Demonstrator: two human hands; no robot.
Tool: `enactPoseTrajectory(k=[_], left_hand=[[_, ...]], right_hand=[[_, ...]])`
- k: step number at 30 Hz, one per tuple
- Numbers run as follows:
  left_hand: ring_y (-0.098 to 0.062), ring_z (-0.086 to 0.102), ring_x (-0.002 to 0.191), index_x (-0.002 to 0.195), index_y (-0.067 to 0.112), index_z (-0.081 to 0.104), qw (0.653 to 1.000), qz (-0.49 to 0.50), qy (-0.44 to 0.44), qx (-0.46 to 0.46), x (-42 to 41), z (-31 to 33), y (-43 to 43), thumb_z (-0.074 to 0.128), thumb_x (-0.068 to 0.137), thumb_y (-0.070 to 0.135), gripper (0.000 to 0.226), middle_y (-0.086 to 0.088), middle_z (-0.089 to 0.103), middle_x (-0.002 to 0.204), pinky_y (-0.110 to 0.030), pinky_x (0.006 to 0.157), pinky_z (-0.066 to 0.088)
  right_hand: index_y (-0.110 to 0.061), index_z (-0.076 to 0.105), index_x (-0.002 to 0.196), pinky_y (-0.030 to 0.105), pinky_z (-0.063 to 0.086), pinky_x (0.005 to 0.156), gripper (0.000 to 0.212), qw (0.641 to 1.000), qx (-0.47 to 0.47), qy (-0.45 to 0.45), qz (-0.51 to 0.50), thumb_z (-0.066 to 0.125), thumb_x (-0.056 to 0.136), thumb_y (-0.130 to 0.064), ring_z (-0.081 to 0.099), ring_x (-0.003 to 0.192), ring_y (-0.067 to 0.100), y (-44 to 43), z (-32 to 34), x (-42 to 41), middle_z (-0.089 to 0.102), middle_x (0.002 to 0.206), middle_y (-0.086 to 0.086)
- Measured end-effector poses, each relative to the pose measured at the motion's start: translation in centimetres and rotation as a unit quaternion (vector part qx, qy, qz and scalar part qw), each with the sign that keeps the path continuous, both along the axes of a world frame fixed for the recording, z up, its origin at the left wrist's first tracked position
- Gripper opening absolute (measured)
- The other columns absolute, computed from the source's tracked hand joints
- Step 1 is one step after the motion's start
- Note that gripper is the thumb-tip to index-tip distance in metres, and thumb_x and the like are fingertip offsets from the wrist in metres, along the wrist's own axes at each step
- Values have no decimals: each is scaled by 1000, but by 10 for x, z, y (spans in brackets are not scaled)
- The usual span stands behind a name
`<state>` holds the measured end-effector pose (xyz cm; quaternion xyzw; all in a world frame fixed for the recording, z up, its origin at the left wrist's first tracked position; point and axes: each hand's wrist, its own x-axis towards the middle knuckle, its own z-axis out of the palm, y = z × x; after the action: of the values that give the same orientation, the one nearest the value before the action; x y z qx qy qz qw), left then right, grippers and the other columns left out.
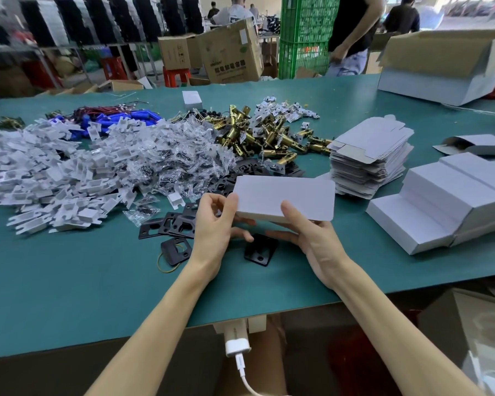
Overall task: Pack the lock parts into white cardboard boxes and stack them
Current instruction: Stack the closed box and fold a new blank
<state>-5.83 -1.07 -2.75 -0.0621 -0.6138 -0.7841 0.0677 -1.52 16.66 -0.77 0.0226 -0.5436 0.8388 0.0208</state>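
Note:
Both my hands hold a closed white cardboard box (285,197) just above the green table (83,290). My left hand (216,221) grips its left end, thumb on top and fingers curled beneath. My right hand (312,238) grips the near long edge, thumb on top and fingers under. Black strike plates (173,224) lie under and left of the box; one (260,250) sits between my wrists. Brass latch bolts (257,135), bagged screws (183,155) and white plastic pieces (55,172) are heaped behind.
A stack of flat unfolded boxes (369,158) stands right of the held box. Packed white boxes (446,201) are stacked at the right edge. Blue cylinders with red wires (120,117) lie far left. A large open carton (446,64) sits at the back right; people stand beyond.

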Motion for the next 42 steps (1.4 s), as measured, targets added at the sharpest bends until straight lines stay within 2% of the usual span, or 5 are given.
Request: enactPoseTrajectory(k=[13, 24, 32, 37, 42], left_hand=[[-50, 71, 83, 84, 8, 57, 998, 51, -21, -1, 1, 3, -3, 72, 96, 34, 31, -33, 67, 101, -27, 42, 52], [-26, 74, 91, 94, 11, 67, 997, 33, 17, -63, 3, -1, -1, 71, 99, 16, 8, -13, 72, 106, -30, 55, 60], [-4, 62, 127, 139, 15, 66, 997, 13, 9, -80, 0, 3, -1, 60, 106, 26, 35, 14, 64, 142, -34, 109, 51], [-10, 62, 129, 150, 20, 56, 997, 4, -11, -79, 1, 4, 1, 55, 108, 28, 42, 16, 63, 142, -44, 112, 50], [-16, 61, 129, 147, 15, 58, 995, 30, -11, -92, -1, 1, 1, 53, 109, 29, 41, 5, 66, 138, -49, 114, 47]], right_hand=[[-12, 66, 125, 33, 60, 84, 46, 999, 13, -5, 29, 74, 80, -22, 70, 111, 22, 5, -5, -2, 73, 123, 6], [-14, 68, 123, 30, 59, 79, 30, 999, 46, 3, 0, 71, 93, -15, 71, 109, 20, 3, -12, -5, 75, 120, 1], [-20, 70, 114, 39, 57, 92, 29, 991, 131, -9, 27, 80, 86, -18, 70, 92, 13, 3, -13, -1, 76, 110, -3], [-19, 70, 110, 25, 55, 81, 24, 989, 145, 3, 35, 78, 87, -20, 69, 84, 12, 3, -10, 1, 76, 100, -5], [-14, 72, 111, 32, 59, 77, 38, 990, 130, 48, 37, 84, 76, -23, 70, 91, 18, 0, -6, 3, 77, 107, 8]])
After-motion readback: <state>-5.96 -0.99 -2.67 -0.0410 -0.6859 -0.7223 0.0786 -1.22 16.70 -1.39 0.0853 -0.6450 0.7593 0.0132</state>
